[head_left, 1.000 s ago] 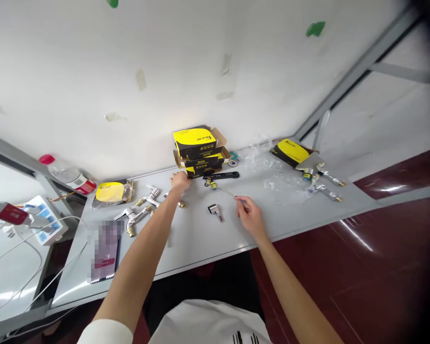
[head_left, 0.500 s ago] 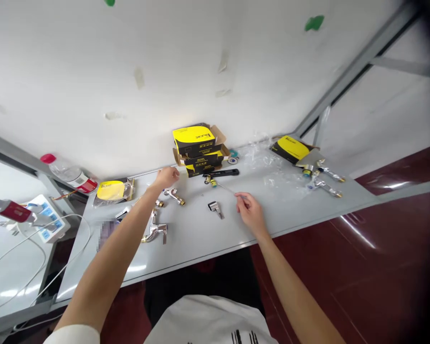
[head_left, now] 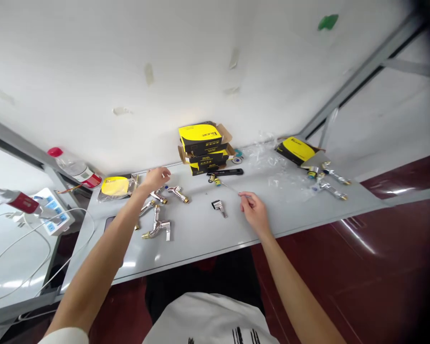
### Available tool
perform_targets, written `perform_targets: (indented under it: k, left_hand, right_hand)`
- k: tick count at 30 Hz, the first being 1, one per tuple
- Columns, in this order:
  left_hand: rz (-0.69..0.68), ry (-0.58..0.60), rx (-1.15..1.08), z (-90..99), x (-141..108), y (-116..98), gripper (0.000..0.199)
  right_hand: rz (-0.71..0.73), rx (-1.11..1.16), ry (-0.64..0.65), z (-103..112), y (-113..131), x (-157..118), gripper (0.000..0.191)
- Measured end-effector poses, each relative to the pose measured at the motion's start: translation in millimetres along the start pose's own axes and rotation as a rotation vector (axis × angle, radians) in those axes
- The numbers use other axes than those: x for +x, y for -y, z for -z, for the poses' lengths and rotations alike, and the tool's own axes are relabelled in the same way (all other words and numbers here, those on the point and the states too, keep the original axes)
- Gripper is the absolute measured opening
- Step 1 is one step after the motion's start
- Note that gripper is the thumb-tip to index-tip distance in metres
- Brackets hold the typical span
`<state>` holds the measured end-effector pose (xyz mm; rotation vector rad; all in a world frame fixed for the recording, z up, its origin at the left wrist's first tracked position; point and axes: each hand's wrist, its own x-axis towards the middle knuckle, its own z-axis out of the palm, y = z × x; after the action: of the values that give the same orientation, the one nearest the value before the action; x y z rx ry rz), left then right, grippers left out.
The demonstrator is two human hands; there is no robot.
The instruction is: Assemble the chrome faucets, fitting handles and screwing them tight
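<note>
- A small assembly workshop or product-testing room, by the look of it
- A long grey workbench [head_left: 200, 243] on a metal frame [head_left: 365, 81] against a white wall [head_left: 129, 86] marked with tape residue
- Chrome taps with brass fittings [head_left: 157, 227] laid out on the bench
- Stacked yellow-and-black product boxes [head_left: 200, 136]
- Loose plastic wrapping [head_left: 261, 160]
- A power strip [head_left: 52, 210] with white cables [head_left: 25, 255]

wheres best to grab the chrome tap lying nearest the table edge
Probably the thick middle of the chrome tap, coming from above and the near side with the left hand. It lies on the table with bare surface on that side, and gripping the middle leaves the brass end sticking out free.
</note>
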<state>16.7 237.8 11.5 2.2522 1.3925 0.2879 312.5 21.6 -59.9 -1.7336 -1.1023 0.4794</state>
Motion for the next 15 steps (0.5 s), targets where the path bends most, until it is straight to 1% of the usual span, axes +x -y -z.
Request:
perform_targets:
  k: [1, 3, 4, 6, 8, 10, 12, 13, 14, 15]
  left_hand:
    - [-0.012, -0.013, -0.01, 0.2, -12, -1, 0.023]
    - [-0.094, -0.142, -0.114, -2.9, -41, -4, 0.024]
    - [-0.119, -0.181, -0.168, -6.1, -56, -4, 0.024]
    - [-0.131, -0.183, -0.216, -15.7, -85, -3, 0.023]
    - [-0.1, -0.172, -0.209, -28.5, -110, 0, 0.02]
    - [-0.046, -0.189, -0.231, -43.1, -132, 4, 0.023]
    - [-0.042, -0.231, -0.267, -56.0, -151, 8, 0.024]
    - [-0.046, -0.255, -0.289, -59.8, -160, 10, 0.024]
    - [-0.062, -0.252, -0.322, -60.7, -168, 11, 0.023]
    - [-0.073, -0.263, -0.362, -57.9, -176, 11, 0.023]
  right_hand:
    - [0.005, -0.007, 0.004, 0, 0, 0, 0.04]
    - [0.023, -0.033, 0.02, 0, 2, 4, 0.04]
    - [0.035, -0.055, 0.031, -1, 5, 7, 0.04]
    - [0.062, -0.109, 0.06, -6, 15, 16, 0.038]
    - [0.093, -0.165, 0.11, -16, 27, 26, 0.035]
    - [0.129, -0.205, 0.193, -31, 40, 32, 0.029]
    - [0.171, -0.234, 0.287, -47, 47, 32, 0.023]
    - [0.188, -0.245, 0.327, -54, 49, 30, 0.021]
    - [0.204, -0.256, 0.354, -60, 51, 27, 0.019]
    - [0.215, -0.27, 0.369, -64, 53, 23, 0.018]
